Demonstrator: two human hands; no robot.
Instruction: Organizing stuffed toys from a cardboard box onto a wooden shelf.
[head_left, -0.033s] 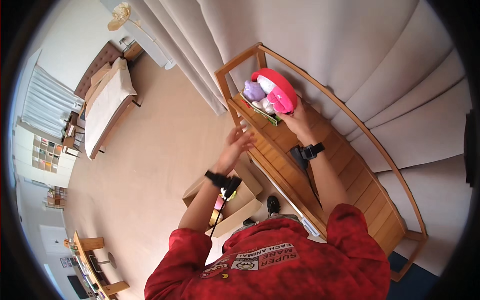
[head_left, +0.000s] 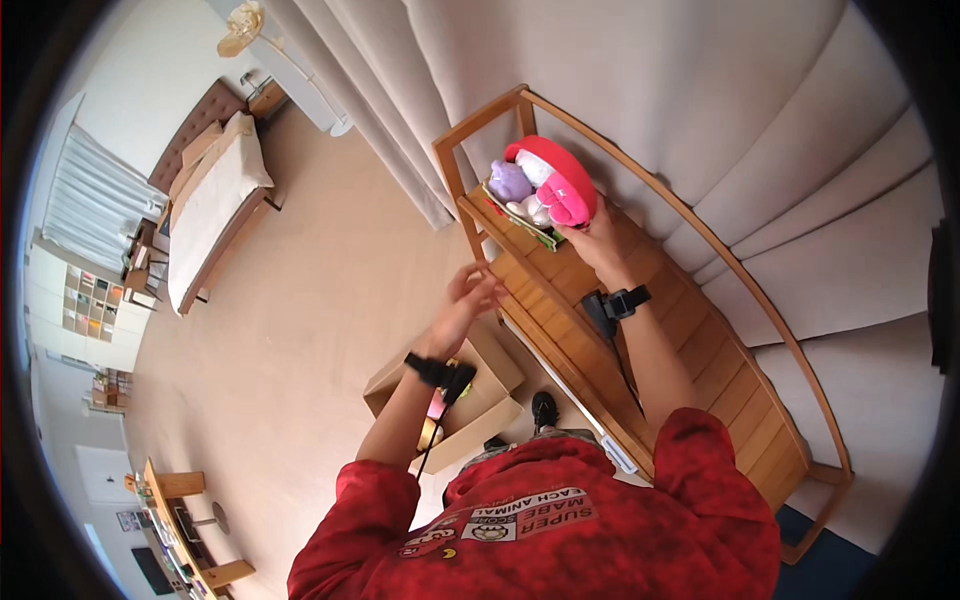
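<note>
My right hand (head_left: 597, 238) is closed on the lower edge of a bright pink plush toy (head_left: 566, 203), at the far end of a slatted wooden bench (head_left: 690, 335). A thick red curved piece (head_left: 562, 160) arches around the toy; whether the two are joined I cannot tell. Beside it sit a purple plush toy (head_left: 511, 180) and small white plush pieces (head_left: 527, 208). Under them shows a thin sheet with a patterned green and red edge. My left hand (head_left: 468, 298) hovers near the bench's left edge, fingers apart, holding nothing.
An open cardboard box (head_left: 480, 410) with colourful items stands on the floor by my feet, partly behind my left forearm. A wooden rail (head_left: 720, 235) runs along the bench's far side, before grey curtains (head_left: 620, 70). A bed (head_left: 222, 205) stands at far left.
My left hand has moved slightly down and left, away from the bench edge. My right hand keeps its hold on the pink plush toy.
</note>
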